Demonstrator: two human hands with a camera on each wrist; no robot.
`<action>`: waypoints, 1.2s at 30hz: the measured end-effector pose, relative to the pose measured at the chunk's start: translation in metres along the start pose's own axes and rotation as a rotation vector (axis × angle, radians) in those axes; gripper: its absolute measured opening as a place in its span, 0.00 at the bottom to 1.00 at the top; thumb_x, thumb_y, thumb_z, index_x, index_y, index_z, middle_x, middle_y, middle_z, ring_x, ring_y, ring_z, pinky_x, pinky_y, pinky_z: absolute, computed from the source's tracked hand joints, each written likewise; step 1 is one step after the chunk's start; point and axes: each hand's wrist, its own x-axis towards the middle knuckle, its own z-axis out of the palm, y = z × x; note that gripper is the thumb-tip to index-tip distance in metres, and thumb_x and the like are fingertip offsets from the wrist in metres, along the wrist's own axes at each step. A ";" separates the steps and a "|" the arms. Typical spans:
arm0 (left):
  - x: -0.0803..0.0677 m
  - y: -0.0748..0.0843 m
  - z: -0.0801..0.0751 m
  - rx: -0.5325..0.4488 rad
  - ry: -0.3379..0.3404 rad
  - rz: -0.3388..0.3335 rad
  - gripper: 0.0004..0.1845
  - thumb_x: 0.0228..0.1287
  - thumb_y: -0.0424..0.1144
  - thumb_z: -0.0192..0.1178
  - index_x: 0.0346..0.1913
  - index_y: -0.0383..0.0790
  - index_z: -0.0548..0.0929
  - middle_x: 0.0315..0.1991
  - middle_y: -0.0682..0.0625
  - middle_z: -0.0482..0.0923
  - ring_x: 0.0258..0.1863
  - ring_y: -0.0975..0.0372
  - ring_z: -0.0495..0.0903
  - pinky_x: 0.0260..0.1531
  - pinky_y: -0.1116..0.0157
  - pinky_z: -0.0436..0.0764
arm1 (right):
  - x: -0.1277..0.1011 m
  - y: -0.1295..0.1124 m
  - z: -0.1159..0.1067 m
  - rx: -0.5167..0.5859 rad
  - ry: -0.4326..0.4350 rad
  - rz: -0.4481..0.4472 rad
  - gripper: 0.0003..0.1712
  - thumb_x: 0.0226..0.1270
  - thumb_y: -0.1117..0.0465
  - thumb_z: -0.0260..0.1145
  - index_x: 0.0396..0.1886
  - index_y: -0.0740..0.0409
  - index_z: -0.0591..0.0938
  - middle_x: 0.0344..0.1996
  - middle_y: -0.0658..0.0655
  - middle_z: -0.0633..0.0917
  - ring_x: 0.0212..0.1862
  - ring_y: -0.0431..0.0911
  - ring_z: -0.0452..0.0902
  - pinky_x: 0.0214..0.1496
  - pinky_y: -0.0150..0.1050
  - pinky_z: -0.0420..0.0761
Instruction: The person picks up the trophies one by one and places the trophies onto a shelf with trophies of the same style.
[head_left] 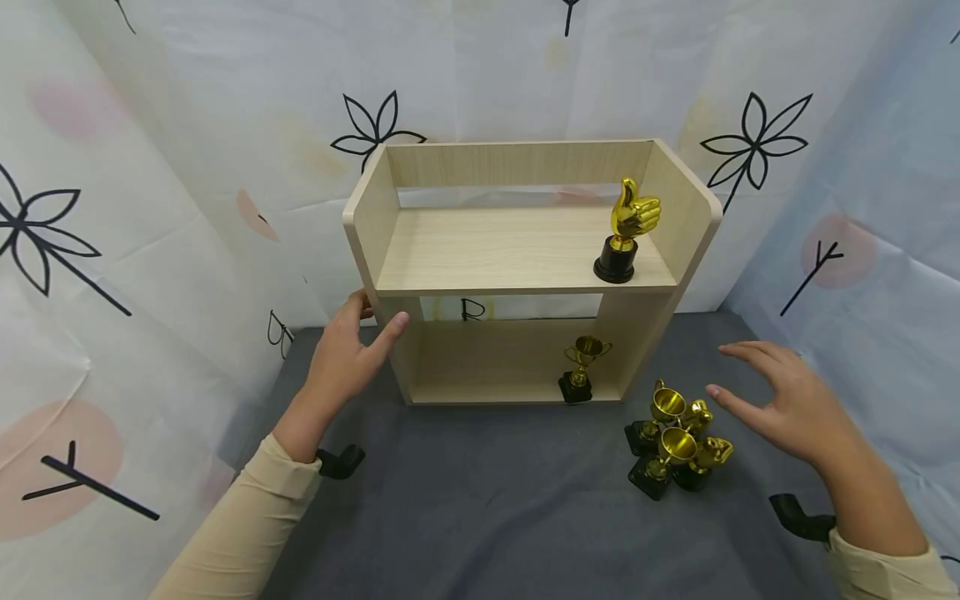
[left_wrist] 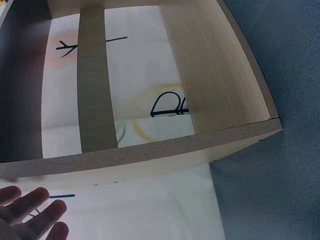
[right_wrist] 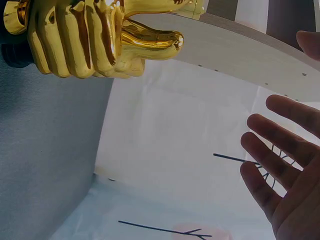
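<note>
A pale wooden two-tier shelf (head_left: 525, 304) stands on the dark grey cloth. By its left side panel is my left hand (head_left: 341, 358), thumb near the front edge and fingers along the outer side; in the left wrist view the fingers (left_wrist: 40, 207) are extended and spread beside the panel. My right hand (head_left: 787, 400), fingers spread and holding nothing, hovers right of a cluster of several gold trophies on black bases, including a cup trophy (head_left: 678, 447) and a thumbs-up trophy (right_wrist: 95, 40). Another thumbs-up trophy (head_left: 626, 229) stands upper right on the shelf, with a cup trophy (head_left: 581, 367) below.
Behind and beside the shelf hangs a white fabric backdrop (head_left: 247, 100) with black flower and twig prints. Grey cloth (head_left: 487, 500) covers the surface in front of the shelf. Black wrist mounts (head_left: 798, 518) jut inward from both wrists.
</note>
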 end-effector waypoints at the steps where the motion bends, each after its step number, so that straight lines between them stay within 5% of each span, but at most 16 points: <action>1: 0.000 0.001 0.000 -0.004 0.003 0.000 0.41 0.75 0.66 0.56 0.80 0.44 0.66 0.74 0.41 0.73 0.71 0.43 0.75 0.64 0.34 0.73 | 0.000 0.000 0.000 0.002 -0.001 0.003 0.33 0.61 0.53 0.80 0.63 0.60 0.82 0.62 0.69 0.81 0.65 0.70 0.72 0.60 0.73 0.68; 21: 0.011 0.010 -0.005 -0.057 0.091 0.055 0.38 0.77 0.62 0.56 0.77 0.39 0.69 0.69 0.40 0.78 0.65 0.43 0.80 0.61 0.36 0.77 | -0.011 0.006 0.008 0.033 -0.024 0.001 0.30 0.65 0.56 0.78 0.64 0.62 0.82 0.61 0.69 0.82 0.61 0.69 0.75 0.57 0.70 0.70; 36: 0.016 0.014 -0.006 -0.089 0.083 0.030 0.38 0.77 0.63 0.55 0.77 0.41 0.68 0.68 0.41 0.77 0.66 0.44 0.79 0.57 0.36 0.78 | -0.020 0.006 0.012 0.041 -0.083 0.021 0.29 0.69 0.55 0.76 0.65 0.63 0.81 0.61 0.70 0.82 0.62 0.69 0.75 0.56 0.70 0.72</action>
